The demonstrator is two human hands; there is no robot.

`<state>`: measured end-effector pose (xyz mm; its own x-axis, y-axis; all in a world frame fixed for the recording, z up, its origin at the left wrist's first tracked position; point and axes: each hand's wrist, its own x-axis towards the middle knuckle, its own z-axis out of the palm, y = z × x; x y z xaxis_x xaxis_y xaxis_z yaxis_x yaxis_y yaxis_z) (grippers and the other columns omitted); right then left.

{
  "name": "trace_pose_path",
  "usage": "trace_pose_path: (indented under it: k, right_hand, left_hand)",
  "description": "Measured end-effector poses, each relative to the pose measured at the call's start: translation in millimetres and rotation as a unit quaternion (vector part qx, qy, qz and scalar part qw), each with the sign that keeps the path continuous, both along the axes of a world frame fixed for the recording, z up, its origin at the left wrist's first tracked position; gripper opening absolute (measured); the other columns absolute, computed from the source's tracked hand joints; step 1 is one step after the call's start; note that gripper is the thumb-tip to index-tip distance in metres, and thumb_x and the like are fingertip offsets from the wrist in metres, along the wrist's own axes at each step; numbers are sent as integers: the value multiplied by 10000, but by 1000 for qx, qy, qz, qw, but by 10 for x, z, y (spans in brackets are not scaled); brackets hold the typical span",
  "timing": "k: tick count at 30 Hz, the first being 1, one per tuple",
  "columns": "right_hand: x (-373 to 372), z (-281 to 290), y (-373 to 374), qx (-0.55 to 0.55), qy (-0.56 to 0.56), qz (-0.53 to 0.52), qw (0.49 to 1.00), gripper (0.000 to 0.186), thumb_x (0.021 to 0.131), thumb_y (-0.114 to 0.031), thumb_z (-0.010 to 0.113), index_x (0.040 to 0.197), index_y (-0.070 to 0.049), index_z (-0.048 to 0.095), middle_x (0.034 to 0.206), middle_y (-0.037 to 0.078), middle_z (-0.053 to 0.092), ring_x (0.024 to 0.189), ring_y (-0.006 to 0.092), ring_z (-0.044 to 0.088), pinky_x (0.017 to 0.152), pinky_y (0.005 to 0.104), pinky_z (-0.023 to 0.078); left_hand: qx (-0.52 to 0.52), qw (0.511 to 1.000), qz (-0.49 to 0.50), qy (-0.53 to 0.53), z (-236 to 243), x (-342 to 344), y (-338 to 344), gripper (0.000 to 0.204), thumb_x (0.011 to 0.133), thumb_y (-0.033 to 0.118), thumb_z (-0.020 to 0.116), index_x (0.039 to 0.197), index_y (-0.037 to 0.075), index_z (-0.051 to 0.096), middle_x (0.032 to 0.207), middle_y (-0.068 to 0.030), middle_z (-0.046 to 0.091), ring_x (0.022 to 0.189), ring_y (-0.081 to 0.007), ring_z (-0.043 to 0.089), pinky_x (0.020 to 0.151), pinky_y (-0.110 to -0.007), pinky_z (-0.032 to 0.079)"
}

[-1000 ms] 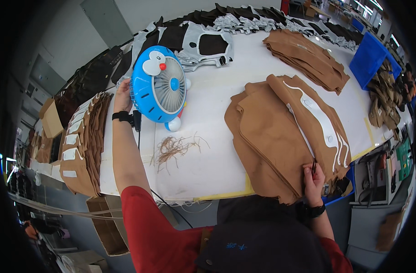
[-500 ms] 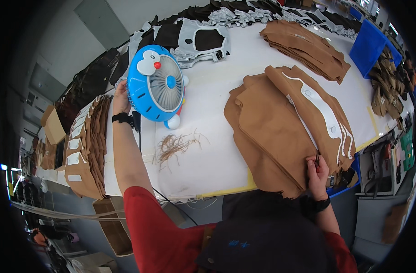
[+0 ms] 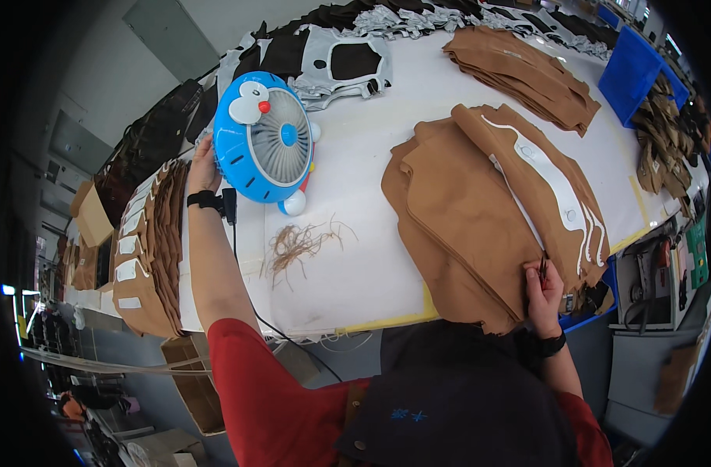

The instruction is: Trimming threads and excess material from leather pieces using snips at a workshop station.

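My left hand [image 3: 203,161] grips the rear side of a blue cartoon-faced fan [image 3: 235,159], fingertips partly hidden behind it. A black cord runs down beside my left wrist. My right hand [image 3: 541,289] holds small dark snips [image 3: 544,266], thumb and fingers closed round them, over a pile of brown fabric panels [image 3: 449,226]. The top panel [image 3: 558,179] lies folded over, with a white curved strip [image 3: 538,163] showing on it. A tangle of brown threads [image 3: 297,249] lies on the white table [image 3: 344,194] between my hands.
Brown panels with white patches [image 3: 153,249] are stacked at the left, more brown panels [image 3: 519,78] at the back right. Black-and-white pieces [image 3: 316,58] line the far edge. A blue bin [image 3: 626,74] stands at the right, a cardboard box [image 3: 184,389] below the table's left front.
The view has shifted a little, with the table higher in the picture. The fan and left hand sit slightly further left, the right hand slightly higher and further right. Both grips are unchanged.
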<state>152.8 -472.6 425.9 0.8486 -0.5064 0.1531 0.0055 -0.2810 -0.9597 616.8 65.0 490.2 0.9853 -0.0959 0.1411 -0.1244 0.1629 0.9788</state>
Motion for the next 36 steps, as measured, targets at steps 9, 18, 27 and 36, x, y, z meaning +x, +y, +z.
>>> trace_pose_path:
  k: [9, 18, 27, 36]
  right_hand:
    - [-4, 49, 16, 28, 8, 5, 1000, 87, 986, -91, 569, 993, -15, 611, 781, -84, 464, 700, 7, 383, 621, 179, 308]
    - [-25, 24, 3, 38, 23, -1, 999, 103, 988, -111, 584, 982, -13, 614, 776, -84, 462, 696, 14, 380, 622, 183, 309]
    - [-9, 32, 6, 42, 19, -1, 999, 97, 984, -114, 591, 974, -20, 615, 763, -85, 459, 689, 16, 385, 616, 187, 314]
    - [-23, 21, 13, 38, 22, -2, 999, 73, 982, -87, 583, 969, -22, 614, 759, -84, 459, 686, 16, 386, 615, 185, 317]
  left_hand:
    - [45, 998, 36, 31, 178, -110, -212, 218, 991, 67, 488, 1161, 77, 624, 996, -21, 686, 842, -107, 651, 763, -259, 527]
    - [51, 993, 50, 94, 400, -120, -319, 185, 971, 159, 529, 1088, 63, 636, 854, -24, 661, 754, -126, 606, 711, -292, 486]
    - [88, 982, 65, 151, 543, -128, -345, 220, 960, 213, 552, 1006, 34, 670, 946, -66, 700, 847, -162, 635, 790, -340, 492]
    - [73, 991, 34, 102, 455, -150, -287, 234, 943, 274, 590, 1008, 64, 671, 945, -47, 697, 834, -147, 622, 782, -328, 478]
